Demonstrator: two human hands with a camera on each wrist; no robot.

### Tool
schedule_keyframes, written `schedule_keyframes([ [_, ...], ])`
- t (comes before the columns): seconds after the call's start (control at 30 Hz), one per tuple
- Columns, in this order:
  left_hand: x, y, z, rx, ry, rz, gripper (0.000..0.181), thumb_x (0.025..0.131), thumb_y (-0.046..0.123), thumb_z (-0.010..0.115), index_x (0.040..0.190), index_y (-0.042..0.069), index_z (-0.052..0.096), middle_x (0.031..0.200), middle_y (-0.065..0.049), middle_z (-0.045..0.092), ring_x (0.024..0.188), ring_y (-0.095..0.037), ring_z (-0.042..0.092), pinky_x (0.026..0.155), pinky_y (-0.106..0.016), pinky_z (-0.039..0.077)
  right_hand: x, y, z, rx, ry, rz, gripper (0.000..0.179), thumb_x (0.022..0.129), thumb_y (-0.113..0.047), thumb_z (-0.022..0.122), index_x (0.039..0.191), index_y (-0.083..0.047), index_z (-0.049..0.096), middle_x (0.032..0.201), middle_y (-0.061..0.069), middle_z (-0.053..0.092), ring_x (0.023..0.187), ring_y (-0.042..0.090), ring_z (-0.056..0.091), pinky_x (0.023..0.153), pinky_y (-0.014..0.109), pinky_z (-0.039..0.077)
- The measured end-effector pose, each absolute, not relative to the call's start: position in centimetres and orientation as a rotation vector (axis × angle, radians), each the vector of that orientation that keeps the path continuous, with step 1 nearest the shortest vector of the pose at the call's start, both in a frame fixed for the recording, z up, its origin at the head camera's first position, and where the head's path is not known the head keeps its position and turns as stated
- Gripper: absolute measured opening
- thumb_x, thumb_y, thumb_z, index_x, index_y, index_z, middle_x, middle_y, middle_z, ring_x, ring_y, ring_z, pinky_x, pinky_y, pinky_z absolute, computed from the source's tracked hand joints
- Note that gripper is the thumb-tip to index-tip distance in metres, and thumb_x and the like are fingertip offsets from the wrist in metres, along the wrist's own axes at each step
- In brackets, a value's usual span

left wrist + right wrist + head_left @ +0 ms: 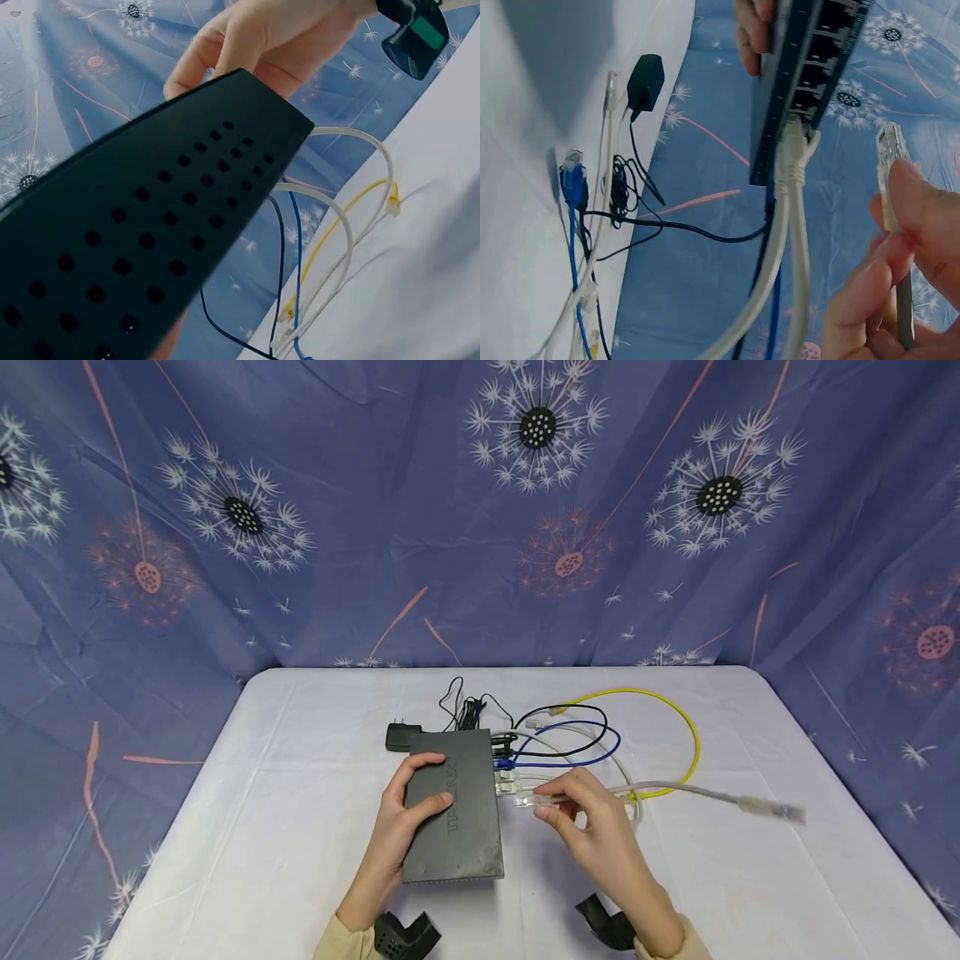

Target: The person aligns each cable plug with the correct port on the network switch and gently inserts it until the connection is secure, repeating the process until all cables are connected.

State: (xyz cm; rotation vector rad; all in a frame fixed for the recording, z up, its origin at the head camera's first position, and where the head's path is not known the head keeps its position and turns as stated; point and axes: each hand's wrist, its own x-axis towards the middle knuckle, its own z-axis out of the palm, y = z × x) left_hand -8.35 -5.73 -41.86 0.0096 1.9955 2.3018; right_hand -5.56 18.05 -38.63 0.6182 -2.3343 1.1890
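Note:
My left hand (401, 822) grips a black TP-LINK network switch (465, 852), thumb across its top, holding it above the table. Black, blue and white network cables are plugged into the switch's right side. In the right wrist view several open ports (825, 45) show beside two white cables (791, 172). With thumb and finger, my right hand (600, 835) pinches a grey network cable just behind its clear plug (525, 799). That plug (891, 146) is apart from the switch, a short way from the ports. The cable's other end (780, 811) sticks out to the right.
A black power adapter (401, 737) lies behind the switch, near a bundled black cord (470, 712). A yellow cable (696, 735) loops on the white table (247, 827) at the right. Blue, black and white cable loops overlap there. A patterned cloth (360, 527) hangs behind.

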Motion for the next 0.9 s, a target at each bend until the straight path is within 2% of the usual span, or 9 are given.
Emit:
schedule_keyframes([
  [0.27,-8.3,-5.6,-41.7,0.010,1.998,2.303,0.047,0.081,0.007,0.071,0.125,0.013,0.058,0.132,-0.010,0.045,0.110,-0.028,0.042,0.087,-0.041,0.033,-5.8,17.5,-39.4,0.647,-2.269,1.119,0.028,0.069,0.006,0.079,0.091,-0.008,0.070,0.089,-0.006,0.055,0.065,0.004,0.045,0.058,0.013,0.036],
  [0.7,-8.3,-5.5,-41.6,0.011,1.991,2.320,0.047,0.081,0.007,0.071,0.125,0.012,0.058,0.131,-0.010,0.045,0.110,-0.028,0.042,0.088,-0.040,0.033,-5.9,16.7,-40.4,0.676,-2.208,1.119,0.031,0.067,0.008,0.079,0.092,-0.006,0.068,0.088,-0.003,0.058,0.067,0.007,0.051,0.057,0.013,0.038],
  [0.9,-8.3,-5.5,-41.6,0.021,1.981,2.328,0.047,0.081,0.006,0.071,0.126,0.011,0.057,0.130,-0.011,0.046,0.109,-0.028,0.042,0.087,-0.040,0.034,-5.9,16.6,-40.5,0.702,-2.198,1.107,0.035,0.069,0.015,0.075,0.097,-0.004,0.067,0.092,0.000,0.058,0.069,0.008,0.052,0.058,0.013,0.039],
])
